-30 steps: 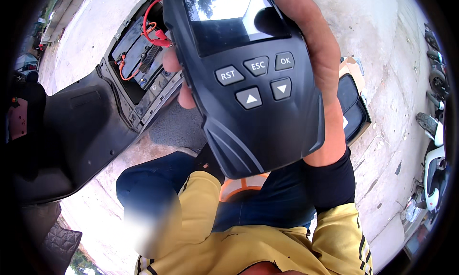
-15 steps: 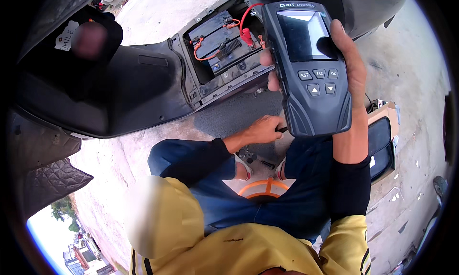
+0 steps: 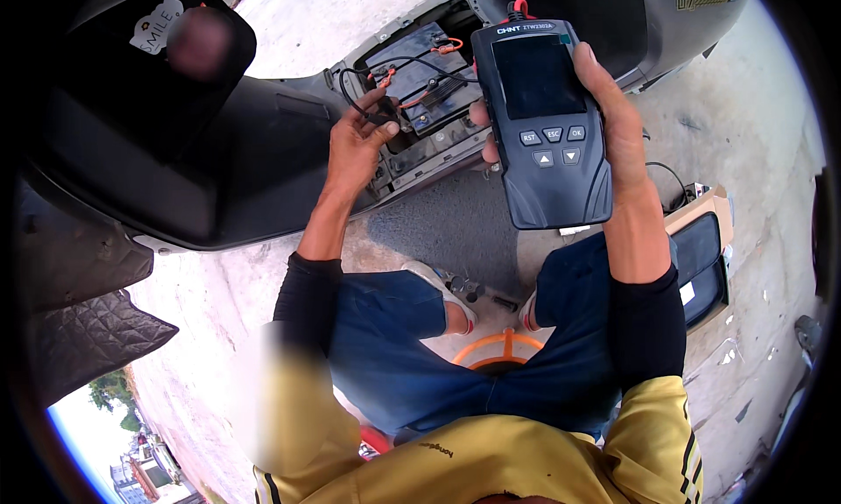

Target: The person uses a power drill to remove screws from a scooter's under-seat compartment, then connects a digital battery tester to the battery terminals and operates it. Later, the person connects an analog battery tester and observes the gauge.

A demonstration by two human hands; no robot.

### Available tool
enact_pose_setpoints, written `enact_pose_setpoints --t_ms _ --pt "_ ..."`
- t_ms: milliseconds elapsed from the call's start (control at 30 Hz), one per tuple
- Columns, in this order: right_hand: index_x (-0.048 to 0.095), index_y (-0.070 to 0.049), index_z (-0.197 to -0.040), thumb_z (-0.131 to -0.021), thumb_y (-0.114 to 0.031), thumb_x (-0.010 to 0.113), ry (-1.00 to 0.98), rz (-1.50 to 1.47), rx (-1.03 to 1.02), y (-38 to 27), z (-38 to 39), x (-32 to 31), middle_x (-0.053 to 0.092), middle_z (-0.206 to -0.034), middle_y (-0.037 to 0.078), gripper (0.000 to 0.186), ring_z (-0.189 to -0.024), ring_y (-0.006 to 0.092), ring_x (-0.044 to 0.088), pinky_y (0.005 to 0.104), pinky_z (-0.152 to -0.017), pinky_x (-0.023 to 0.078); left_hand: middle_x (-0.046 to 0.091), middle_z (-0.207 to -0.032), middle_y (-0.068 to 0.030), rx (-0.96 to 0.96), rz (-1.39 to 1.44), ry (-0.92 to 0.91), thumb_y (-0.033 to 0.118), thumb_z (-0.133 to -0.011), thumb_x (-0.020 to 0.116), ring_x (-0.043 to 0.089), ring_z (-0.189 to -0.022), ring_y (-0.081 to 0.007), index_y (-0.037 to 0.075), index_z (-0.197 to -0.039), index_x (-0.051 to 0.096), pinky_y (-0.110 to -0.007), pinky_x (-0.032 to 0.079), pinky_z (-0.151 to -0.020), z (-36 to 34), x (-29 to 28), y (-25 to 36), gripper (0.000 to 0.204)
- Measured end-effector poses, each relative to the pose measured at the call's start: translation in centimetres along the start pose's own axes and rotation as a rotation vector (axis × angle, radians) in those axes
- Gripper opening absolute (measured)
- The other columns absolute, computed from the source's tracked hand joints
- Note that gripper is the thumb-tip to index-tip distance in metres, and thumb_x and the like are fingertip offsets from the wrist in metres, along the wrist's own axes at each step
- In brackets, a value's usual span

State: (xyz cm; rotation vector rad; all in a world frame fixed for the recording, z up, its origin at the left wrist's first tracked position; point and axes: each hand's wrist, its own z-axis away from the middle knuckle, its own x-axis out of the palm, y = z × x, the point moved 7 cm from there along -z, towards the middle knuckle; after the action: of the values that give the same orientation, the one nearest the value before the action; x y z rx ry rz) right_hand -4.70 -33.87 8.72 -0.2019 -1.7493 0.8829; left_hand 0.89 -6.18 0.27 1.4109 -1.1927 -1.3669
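Note:
In my right hand (image 3: pixel 620 114) I grip a dark grey handheld battery tester (image 3: pixel 556 189), its dark screen and buttons facing up. A black cable (image 3: pixel 410 59) arcs from behind it to my left hand (image 3: pixel 355 149). That hand pinches a black cable clamp (image 3: pixel 382 119) at the near left corner of the open battery bay. Dark batteries (image 3: pixel 416 44) with orange-red wires lie in the bay. Whether the clamp's jaws touch a terminal cannot be told. The red clamp is mostly hidden behind the tester.
The scooter's black footboard (image 3: pixel 254 197) runs to the left of the bay, and its grey body panel (image 3: pixel 653 31) rises at the far right. An open cardboard box with a black case (image 3: pixel 696 246) stands on the ground at my right. An orange-framed stool (image 3: pixel 499 342) shows between my legs.
My left hand has risen from between my knees to the battery bay with the black clamp. The tester has shifted slightly left, and the bright reflection has left its screen.

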Motion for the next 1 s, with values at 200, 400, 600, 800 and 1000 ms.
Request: enact_pose_setpoints --t_ms 200,400,600,800,1000 --pt "0.056 0.004 -0.144 -0.105 -0.061 0.047 0.15 0.155 -0.026 1.1 -1.1 -1.6 0.074 -0.11 0.027 0.076 -0.081 0.0318 0.079 0.0368 -0.07 0.069 0.073 -0.123 -0.0102 0.027 0.047 -0.019 -0.011 -0.092 0.068 0.069 -0.113 -0.0157 0.0 -0.134 0.062 -0.029 0.054 -0.099 -2.7 1.5 -2.1 0.044" --pt "0.057 0.005 -0.143 -0.105 -0.062 0.046 0.163 0.173 -0.055 0.9 -1.2 -2.3 0.074 -0.109 0.027 0.077 -0.081 0.031 0.079 0.0349 -0.069 0.068 0.072 -0.124 -0.0125 0.027 -0.063 -0.068 -0.013 -0.092 0.067 0.068 -0.116 -0.0165 -0.002 -0.135 0.061 -0.029 0.054 -0.101 -3.5 2.4 -3.1 0.044" --pt "0.056 0.004 -0.144 -0.105 -0.063 0.046 0.154 0.181 -0.044 1.1 -1.7 -2.4 0.075 -0.107 0.025 0.078 -0.081 0.0299 0.079 0.0338 -0.069 0.068 0.072 -0.125 -0.0124 0.004 -0.054 -0.057 -0.014 -0.092 0.066 0.068 -0.117 -0.0163 -0.001 -0.135 0.06 -0.029 0.053 -0.102 -3.4 2.2 -3.7 0.045" --pt "0.056 0.004 -0.145 -0.105 -0.063 0.047 0.168 0.17 -0.021 1.4 -1.8 -2.5 0.075 -0.107 0.025 0.078 -0.081 0.0292 0.079 0.0333 -0.07 0.067 0.07 -0.129 -0.0115 -0.027 -0.053 -0.095 -0.013 -0.092 0.067 0.067 -0.12 -0.0167 -0.001 -0.138 0.058 -0.03 0.052 -0.105 -3.5 2.4 -3.4 0.048" --pt "0.056 0.002 -0.145 -0.104 -0.065 0.046 0.17 0.204 0.001 1.8 -1.6 -2.6 0.075 -0.108 0.023 0.079 -0.082 0.0288 0.079 0.0341 -0.071 0.068 0.065 -0.139 -0.0104 -0.088 -0.082 -0.152 -0.014 -0.089 0.068 0.064 -0.126 -0.0186 0.001 -0.144 0.055 -0.031 0.052 -0.107 -3.1 2.6 -3.0 0.058"
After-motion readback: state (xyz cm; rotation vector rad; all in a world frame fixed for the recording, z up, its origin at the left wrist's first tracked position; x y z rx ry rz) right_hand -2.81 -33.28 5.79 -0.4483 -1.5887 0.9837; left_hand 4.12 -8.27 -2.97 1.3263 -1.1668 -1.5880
